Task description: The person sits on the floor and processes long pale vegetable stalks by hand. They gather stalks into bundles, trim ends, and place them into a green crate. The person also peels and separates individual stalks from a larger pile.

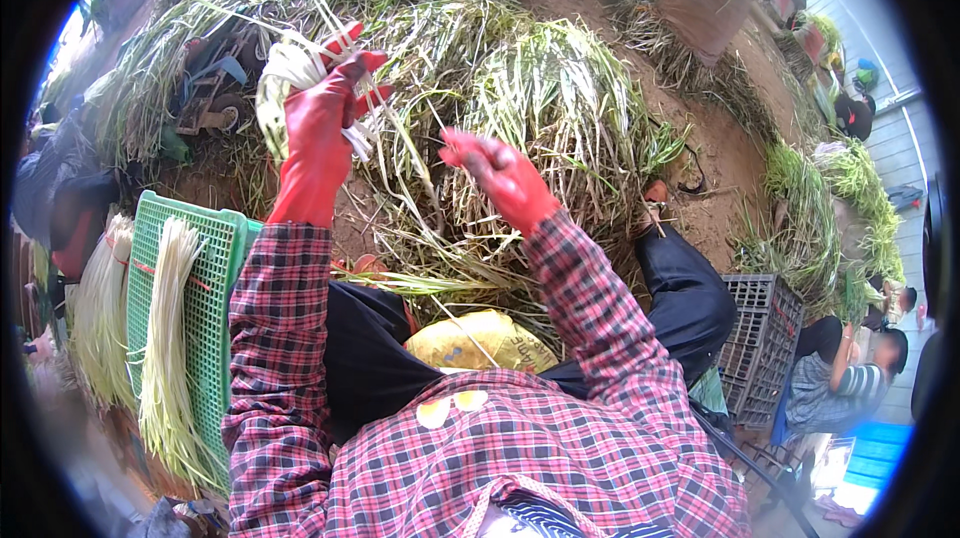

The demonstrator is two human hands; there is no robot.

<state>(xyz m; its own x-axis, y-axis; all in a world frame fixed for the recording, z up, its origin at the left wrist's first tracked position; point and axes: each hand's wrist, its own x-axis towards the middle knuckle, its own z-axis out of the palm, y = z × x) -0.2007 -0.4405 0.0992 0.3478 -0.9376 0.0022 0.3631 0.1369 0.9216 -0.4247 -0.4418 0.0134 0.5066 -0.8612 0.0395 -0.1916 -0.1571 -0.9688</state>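
My left hand [322,102], in a red rubber glove, grips a bunch of pale stripped stalks [281,80]. Several long stalks trail down from its fingers towards the ground. To its right is my right hand [506,181], also red-gloved and blurred, with its fingers curled. Whether it pinches a thin stalk cannot be made out. Before me spreads a heap of green leafy stalks with whitish stems [555,110], perhaps garlic shoots. A few loose green stalks [420,283] lie across near my knees.
At left, a green plastic mesh crate [217,275] carries a bundle of pale stalks [169,313]; another tied bundle [105,305] stands beyond. A yellow sack [480,339] is between my legs. Right are a grey crate [757,343] and a seated person [840,388]. A small wheeled cart [217,114] stands upper left.
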